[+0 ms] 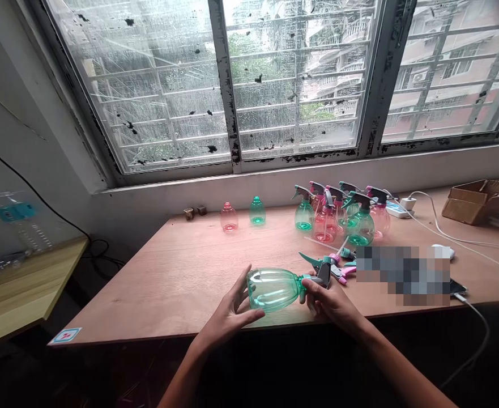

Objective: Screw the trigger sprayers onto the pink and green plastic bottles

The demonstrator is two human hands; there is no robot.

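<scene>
- Left hand [227, 317] cups the base of a teal plastic spray bottle [272, 289], fingers [243, 297] wrapped firmly around it
- Right hand [329, 300] is closed around the neck, against a grey trigger head [323, 273]; can't tell if it's threaded on
- Bottle's held on its side, just in from the worktop's [147, 289] front edge
- Main risk imo: a slipped grip could drop it, roll it off that edge, or knock the loose sprayers [332, 265] close by
</scene>
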